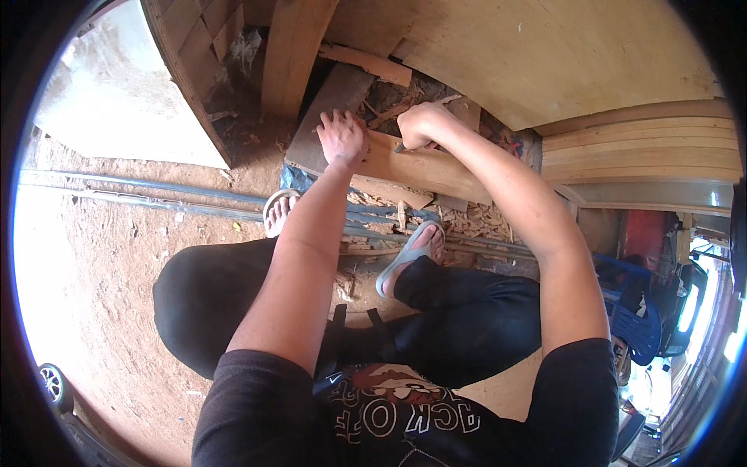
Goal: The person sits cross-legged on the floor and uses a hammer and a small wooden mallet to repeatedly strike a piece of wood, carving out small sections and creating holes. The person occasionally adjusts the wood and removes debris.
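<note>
A pale wooden beam lies crosswise in front of my feet, over a darker plank. My left hand rests on its left end, palm down with fingers spread. To the right of it, my right hand is closed in a fist just above the beam. A small dark tip shows at the beam's surface beneath the fist. What the right fingers grip is mostly hidden, and its kind cannot be made out.
Wood chips litter the ground around the beam. Long metal pipes run along the floor. Large plywood panels lean at the back, near stacked boards. A blue plastic chair stands at right. My sandalled feet are close to the beam.
</note>
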### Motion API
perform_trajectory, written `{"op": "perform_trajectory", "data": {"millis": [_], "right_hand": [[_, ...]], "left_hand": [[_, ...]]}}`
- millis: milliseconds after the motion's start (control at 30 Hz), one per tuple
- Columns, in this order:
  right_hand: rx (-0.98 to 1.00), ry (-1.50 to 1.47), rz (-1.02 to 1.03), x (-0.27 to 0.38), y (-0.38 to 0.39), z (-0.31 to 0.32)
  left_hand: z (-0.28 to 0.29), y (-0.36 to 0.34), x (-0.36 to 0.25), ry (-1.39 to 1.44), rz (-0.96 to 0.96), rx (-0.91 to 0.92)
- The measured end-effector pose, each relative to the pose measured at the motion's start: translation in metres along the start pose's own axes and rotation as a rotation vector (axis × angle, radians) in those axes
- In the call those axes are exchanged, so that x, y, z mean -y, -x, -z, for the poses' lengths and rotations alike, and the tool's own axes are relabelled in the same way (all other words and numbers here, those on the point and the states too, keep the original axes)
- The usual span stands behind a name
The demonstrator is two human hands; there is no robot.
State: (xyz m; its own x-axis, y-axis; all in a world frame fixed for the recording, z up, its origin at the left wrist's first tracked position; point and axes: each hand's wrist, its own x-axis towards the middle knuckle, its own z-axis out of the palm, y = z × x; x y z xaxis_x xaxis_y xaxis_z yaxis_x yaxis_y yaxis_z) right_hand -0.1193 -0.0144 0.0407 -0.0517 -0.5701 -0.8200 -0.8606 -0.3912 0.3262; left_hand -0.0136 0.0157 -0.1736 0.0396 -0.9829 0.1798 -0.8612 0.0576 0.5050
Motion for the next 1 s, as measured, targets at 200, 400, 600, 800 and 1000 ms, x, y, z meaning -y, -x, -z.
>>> {"op": "perform_trajectory", "data": {"millis": [200,400,600,800,1000], "right_hand": [[0.003,0.014,-0.003,-0.001,0.002,-0.004],[-0.090,0.028,0.032,0.002,0.008,-0.007],[-0.248,-0.043,-0.013,-0.001,0.005,-0.008],[-0.838,-0.280,0.081,-0.018,0.008,-0.040],[-1.001,-0.930,0.134,-0.029,0.002,-0.047]], "left_hand": [[-0.004,-0.003,0.003,-0.003,-0.010,0.010],[-0.006,-0.002,0.005,-0.058,-0.030,-0.011],[-0.004,-0.004,0.002,-0.066,-0.009,0.038],[-0.003,-0.002,0.002,-0.023,0.000,0.000],[0.001,-0.002,-0.002,-0.066,0.006,-0.002]]}}
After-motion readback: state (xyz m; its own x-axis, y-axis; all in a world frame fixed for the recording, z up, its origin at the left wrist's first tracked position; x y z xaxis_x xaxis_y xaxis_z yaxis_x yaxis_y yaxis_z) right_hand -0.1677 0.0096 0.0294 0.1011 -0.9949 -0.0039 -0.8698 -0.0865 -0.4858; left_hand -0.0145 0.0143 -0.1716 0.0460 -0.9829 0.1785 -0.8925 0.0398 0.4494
